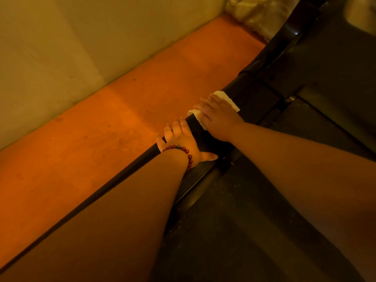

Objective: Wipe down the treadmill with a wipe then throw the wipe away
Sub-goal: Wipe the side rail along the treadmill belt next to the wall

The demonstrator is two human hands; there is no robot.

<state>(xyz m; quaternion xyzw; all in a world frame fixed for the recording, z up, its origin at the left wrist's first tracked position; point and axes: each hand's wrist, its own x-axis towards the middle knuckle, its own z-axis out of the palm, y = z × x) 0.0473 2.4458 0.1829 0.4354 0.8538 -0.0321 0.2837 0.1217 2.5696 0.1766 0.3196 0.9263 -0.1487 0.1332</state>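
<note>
Wipe point(228, 101), white and folded, lies draped over the treadmill's dark side rail point(247, 92) just right of the frame's centre. The right hand point(217, 119) presses flat on it, its fingers nearly straight and pointing to the upper left, covering the wipe's middle. Only the corners show past the hand, so the wipe's long side cannot be told. The rail's long axis runs diagonally from lower left to upper right, beside the gritty belt point(234, 210). Just below the wipe, the left hand point(183, 141) grips the same rail, fingers point(179, 127) hooked over its outer edge and thumb spread on the ribbed inner side. A red bead bracelet point(186, 150) circles that wrist. An orange floor point(122, 119) and a pale wall point(50, 47) fill the left of the frame.
</note>
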